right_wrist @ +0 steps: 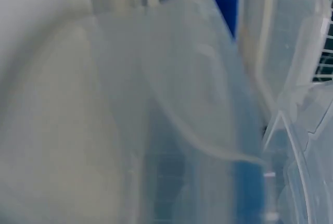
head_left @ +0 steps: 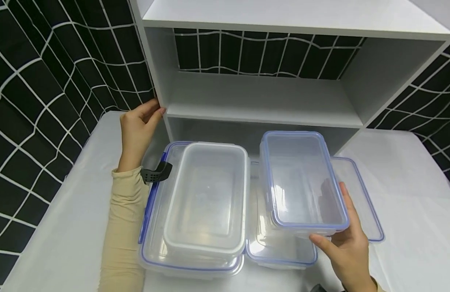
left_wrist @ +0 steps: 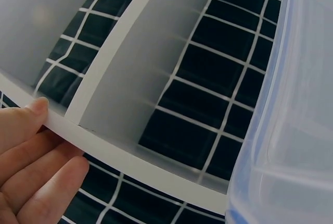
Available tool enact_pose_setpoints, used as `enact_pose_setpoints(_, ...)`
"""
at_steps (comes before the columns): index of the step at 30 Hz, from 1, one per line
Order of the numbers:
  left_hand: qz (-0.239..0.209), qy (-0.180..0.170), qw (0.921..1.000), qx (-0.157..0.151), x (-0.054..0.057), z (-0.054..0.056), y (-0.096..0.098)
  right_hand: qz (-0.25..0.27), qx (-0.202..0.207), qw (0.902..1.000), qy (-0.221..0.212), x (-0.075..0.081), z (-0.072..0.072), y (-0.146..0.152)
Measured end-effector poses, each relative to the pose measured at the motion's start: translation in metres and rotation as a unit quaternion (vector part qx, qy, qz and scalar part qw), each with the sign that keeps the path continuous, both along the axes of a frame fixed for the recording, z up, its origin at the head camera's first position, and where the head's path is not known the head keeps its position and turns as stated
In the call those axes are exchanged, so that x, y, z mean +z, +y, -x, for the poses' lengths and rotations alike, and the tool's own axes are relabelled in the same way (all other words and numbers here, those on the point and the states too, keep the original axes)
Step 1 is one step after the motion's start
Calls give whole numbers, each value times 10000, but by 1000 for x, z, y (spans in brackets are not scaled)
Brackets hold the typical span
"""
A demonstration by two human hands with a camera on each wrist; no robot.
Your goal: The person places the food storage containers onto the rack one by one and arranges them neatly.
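My left hand [head_left: 138, 132] pinches the front edge of the white shelf unit's left side panel [left_wrist: 119, 153], thumb on the inner face and fingers on the outer one. My right hand [head_left: 347, 247] grips the lower right corner of a clear plastic food container [head_left: 301, 182] with a blue rim, raised above other containers. Below it lies a larger clear container [head_left: 283, 251]. To the left, a white-rimmed container [head_left: 208, 198] rests on a big blue-rimmed container [head_left: 188, 261]. In the right wrist view the held container [right_wrist: 192, 104] is blurred, and the right hand cannot be seen.
The white shelf unit [head_left: 265, 95] stands behind the containers, its middle shelf at left-hand height. A blue-edged clear lid or container [head_left: 358, 194] lies partly under the held one. White cloth [head_left: 411, 182] covers the table. Black cloth with a white grid [head_left: 46, 101] hangs around.
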State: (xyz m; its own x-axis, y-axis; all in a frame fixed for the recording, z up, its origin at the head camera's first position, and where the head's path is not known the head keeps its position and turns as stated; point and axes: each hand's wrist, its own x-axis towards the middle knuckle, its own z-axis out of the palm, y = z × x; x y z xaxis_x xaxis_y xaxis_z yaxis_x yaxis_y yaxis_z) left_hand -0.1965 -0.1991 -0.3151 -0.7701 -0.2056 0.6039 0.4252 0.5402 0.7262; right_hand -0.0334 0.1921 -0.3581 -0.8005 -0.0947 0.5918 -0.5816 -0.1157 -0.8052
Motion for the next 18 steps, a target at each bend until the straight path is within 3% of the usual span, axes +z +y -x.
enact_pose_setpoints(8,-59,127,9998,-124,-1,4,11,753,-213,9962,379,26,12,9)
enact_pose_setpoints(18,230,194,9995,-10,0,9,24,1009,-527,9879,1050,61,27,6)
